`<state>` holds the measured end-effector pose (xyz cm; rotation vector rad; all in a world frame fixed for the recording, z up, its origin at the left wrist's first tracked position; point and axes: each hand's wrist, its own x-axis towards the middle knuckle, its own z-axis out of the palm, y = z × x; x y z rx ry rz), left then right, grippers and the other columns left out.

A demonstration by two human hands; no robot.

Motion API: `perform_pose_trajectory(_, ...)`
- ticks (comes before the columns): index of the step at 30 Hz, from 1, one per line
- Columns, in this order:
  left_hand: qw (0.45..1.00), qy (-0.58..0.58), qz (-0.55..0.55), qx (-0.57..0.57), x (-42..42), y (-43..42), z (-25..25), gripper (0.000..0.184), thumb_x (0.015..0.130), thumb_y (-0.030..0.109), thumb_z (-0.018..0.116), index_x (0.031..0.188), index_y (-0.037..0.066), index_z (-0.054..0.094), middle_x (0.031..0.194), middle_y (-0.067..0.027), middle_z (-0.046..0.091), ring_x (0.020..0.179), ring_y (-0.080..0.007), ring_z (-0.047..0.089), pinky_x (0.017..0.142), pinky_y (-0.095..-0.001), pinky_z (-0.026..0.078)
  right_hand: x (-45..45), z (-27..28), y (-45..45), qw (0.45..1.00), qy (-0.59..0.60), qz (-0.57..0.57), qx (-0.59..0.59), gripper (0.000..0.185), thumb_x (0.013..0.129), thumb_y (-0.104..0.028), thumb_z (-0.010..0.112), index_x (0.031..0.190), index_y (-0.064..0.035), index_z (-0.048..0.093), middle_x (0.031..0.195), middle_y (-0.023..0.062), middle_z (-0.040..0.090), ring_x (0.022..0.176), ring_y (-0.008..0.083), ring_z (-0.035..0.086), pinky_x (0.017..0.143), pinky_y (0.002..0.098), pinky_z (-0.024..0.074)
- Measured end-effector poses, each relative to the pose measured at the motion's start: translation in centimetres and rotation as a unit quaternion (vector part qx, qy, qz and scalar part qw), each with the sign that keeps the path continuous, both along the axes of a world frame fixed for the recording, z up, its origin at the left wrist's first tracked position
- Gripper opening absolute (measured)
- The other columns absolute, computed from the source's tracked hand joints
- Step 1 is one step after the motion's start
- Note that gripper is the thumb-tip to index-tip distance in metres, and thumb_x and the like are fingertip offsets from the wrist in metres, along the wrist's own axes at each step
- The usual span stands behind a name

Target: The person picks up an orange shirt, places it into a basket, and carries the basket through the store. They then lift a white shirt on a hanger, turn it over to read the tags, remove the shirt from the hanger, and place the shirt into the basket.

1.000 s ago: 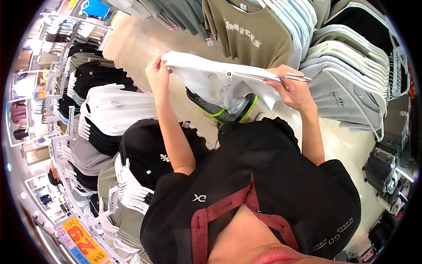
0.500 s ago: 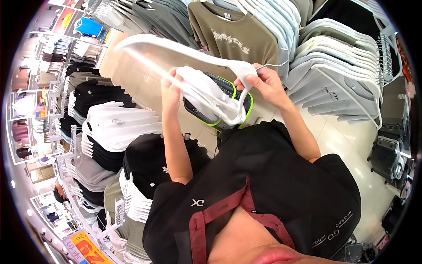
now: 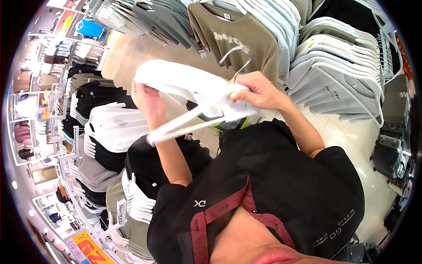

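My right hand [image 3: 255, 91] is closed round a white hanger [image 3: 198, 110] just below its metal hook [image 3: 226, 55]. The hanger is tilted, with one arm and its bar slanting down to the left across my left forearm. A wide, motion-blurred white piece [image 3: 176, 74] reaches from the right hand to my left hand [image 3: 148, 102]; whether it is another hanger arm or cloth is unclear. My left fingers curl against its far end and are partly hidden. Behind the hanger shows a black basket with a green rim [image 3: 231, 124], mostly covered.
An olive T-shirt [image 3: 237, 33] hangs ahead on a rack. Grey and pale shirts [image 3: 334, 83] on white hangers stand to the right. Racks of white shirts [image 3: 118, 125] and black shirts [image 3: 151, 160] line the left, close to my left arm. An orange price sign [image 3: 90, 248] is at lower left.
The hanger has swung round, its hook now pointing up and one arm slanting to the lower left. My left hand has moved left and down. My right hand has shifted slightly down.
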<state>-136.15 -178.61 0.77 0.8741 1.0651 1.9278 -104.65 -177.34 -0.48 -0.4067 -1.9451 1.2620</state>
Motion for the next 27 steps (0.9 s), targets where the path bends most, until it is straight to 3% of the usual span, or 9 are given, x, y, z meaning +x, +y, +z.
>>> perform_pose_trajectory(6,0.996,0.015,0.031,0.079,-1.2,-0.6,4.3,0.018,0.092,0.011,0.045,0.104,-0.001,0.053,0.102,-0.0124,0.062,0.095,-0.0217,0.062,0.082,-0.0356,0.05,0.9,-0.6,0.9,0.995,-0.001,0.069,-0.072,0.021,0.087,-0.019,0.059,0.084,0.0013,0.06,0.071,0.0055,0.06,0.061,0.0122,0.058,0.057,0.024,0.0438)
perform_pose_trajectory(9,0.995,0.029,0.049,0.086,-2.3,-1.7,5.5,0.022,0.093,0.013,0.043,0.107,-0.001,0.052,0.109,-0.0144,0.06,0.101,-0.0238,0.06,0.087,-0.0385,0.049,3.0,-0.8,2.8,0.989,-0.005,0.004,-0.146,0.02,0.089,-0.02,0.059,0.09,0.0009,0.059,0.073,0.0023,0.061,0.064,0.0069,0.057,0.058,0.0226,0.045)
perform_pose_trajectory(11,0.992,0.037,0.08,0.089,-2.4,-2.4,6.0,0.029,0.095,0.016,0.039,0.112,-0.004,0.051,0.113,-0.0155,0.059,0.105,-0.0245,0.058,0.091,-0.0386,0.047,5.0,-3.0,5.0,0.982,-0.036,-0.107,-0.154,0.019,0.088,-0.02,0.059,0.092,-0.0012,0.062,0.073,0.0014,0.062,0.063,0.0063,0.056,0.057,0.0224,0.0439)
perform_pose_trajectory(14,0.988,0.046,0.107,0.104,-2.8,-3.3,6.9,0.036,0.096,0.018,0.035,0.117,-0.007,0.05,0.117,-0.0167,0.058,0.109,-0.0254,0.057,0.095,-0.039,0.044,7.7,-4.6,7.7,0.959,-0.061,-0.253,-0.112,0.022,0.087,-0.023,0.061,0.093,-0.0024,0.064,0.069,0.0016,0.06,0.063,0.0065,0.056,0.059,0.0229,0.0435)
perform_pose_trajectory(15,0.987,0.049,0.101,0.114,-3.0,-3.6,7.0,0.037,0.096,0.018,0.034,0.117,-0.007,0.051,0.117,-0.0168,0.058,0.109,-0.0255,0.057,0.095,-0.0393,0.044,8.3,-4.4,8.5,0.96,-0.063,-0.249,-0.108,0.022,0.087,-0.023,0.061,0.093,-0.0024,0.064,0.069,0.0016,0.06,0.063,0.0065,0.056,0.059,0.0229,0.0435)
perform_pose_trajectory(17,0.986,0.06,0.095,0.122,-3.6,-3.8,7.0,0.037,0.096,0.016,0.033,0.116,-0.008,0.051,0.117,-0.0168,0.058,0.109,-0.0256,0.057,0.095,-0.0391,0.044,9.1,-3.3,9.8,0.928,-0.16,-0.331,-0.065,0.028,0.087,-0.029,0.061,0.093,-0.0016,0.064,0.068,0.0049,0.062,0.061,0.0105,0.058,0.06,0.0262,0.0448)
perform_pose_trajectory(21,0.987,0.051,0.081,0.127,-3.4,-3.4,7.3,0.035,0.096,0.015,0.033,0.116,-0.008,0.051,0.117,-0.0169,0.058,0.108,-0.0257,0.057,0.095,-0.0389,0.045,7.2,-1.0,13.8,0.917,-0.158,-0.367,0.01,0.033,0.087,-0.033,0.057,0.096,-0.0012,0.063,0.074,0.0095,0.067,0.067,0.0203,0.063,0.066,0.0313,0.0468)
perform_pose_trajectory(25,0.988,0.038,0.093,0.119,-2.8,-3.3,7.0,0.032,0.095,0.012,0.034,0.115,-0.007,0.05,0.117,-0.0177,0.057,0.108,-0.026,0.057,0.094,-0.0389,0.046,3.7,0.3,18.1,0.923,-0.121,-0.361,0.049,0.035,0.086,-0.031,0.057,0.101,0.0001,0.06,0.076,0.009,0.067,0.074,0.0207,0.064,0.07,0.0311,0.047)
perform_pose_trajectory(27,0.988,0.029,0.098,0.114,-2.8,-3.6,6.9,0.031,0.094,0.011,0.034,0.115,-0.007,0.05,0.117,-0.0179,0.057,0.108,-0.0261,0.057,0.094,-0.0389,0.046,1.7,0.9,20.1,0.917,-0.103,-0.383,0.043,0.038,0.087,-0.029,0.057,0.108,0.002,0.056,0.077,0.0077,0.069,0.077,0.0153,0.062,0.071,0.0284,0.0457)
